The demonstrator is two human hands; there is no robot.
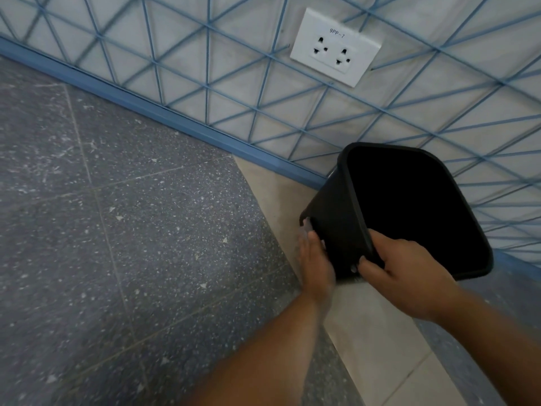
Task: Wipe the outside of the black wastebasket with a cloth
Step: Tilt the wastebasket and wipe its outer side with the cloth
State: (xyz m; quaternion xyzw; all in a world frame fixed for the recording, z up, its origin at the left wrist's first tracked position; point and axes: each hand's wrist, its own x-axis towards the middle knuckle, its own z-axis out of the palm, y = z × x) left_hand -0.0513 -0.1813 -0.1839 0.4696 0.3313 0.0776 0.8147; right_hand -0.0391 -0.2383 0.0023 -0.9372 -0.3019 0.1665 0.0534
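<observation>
Black wastebasket (pixel 336 218): light, rigid plastic; right hand (pixel 407 273) fingers curled over rim; left hand (pixel 314 259) flat against wall, cloth unseen

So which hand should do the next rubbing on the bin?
Probably the left hand: it lies flat on the black wastebasket's outer side, while the right hand grips the rim.
</observation>
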